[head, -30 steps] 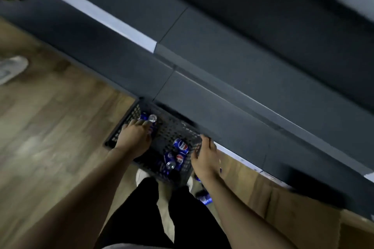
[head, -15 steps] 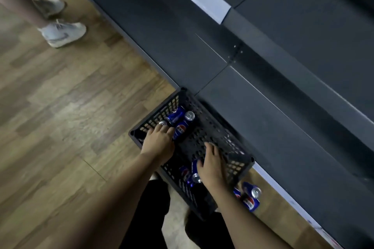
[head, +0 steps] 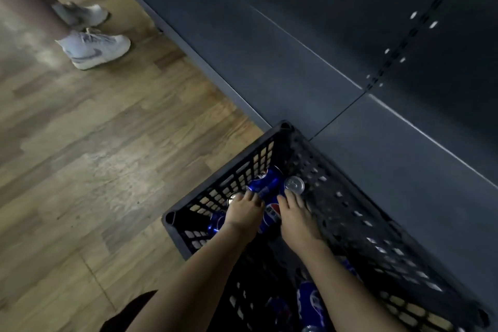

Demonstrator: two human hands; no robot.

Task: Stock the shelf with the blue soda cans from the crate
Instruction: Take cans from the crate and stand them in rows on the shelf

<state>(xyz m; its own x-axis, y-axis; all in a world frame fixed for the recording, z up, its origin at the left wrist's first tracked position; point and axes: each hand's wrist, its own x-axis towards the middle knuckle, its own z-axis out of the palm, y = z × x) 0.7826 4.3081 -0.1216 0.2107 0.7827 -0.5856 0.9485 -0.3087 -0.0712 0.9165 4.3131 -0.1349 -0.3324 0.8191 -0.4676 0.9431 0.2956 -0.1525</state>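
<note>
Low in the frame's centre, both hands reach into the crate (head: 272, 148): left hand (head: 244, 214) and right hand (head: 295, 219) each curl onto cans (head: 265, 186); grip unclear. Shelf (head: 269, 62) shows none stocked; several remain.

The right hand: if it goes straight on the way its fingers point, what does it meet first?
Probably the can with its silver top showing, just beyond the right hand; depth is unclear.

surface: wooden floor (head: 94, 148) | on it: black crate (head: 272, 148), white sneakers (head: 94, 48)
</note>
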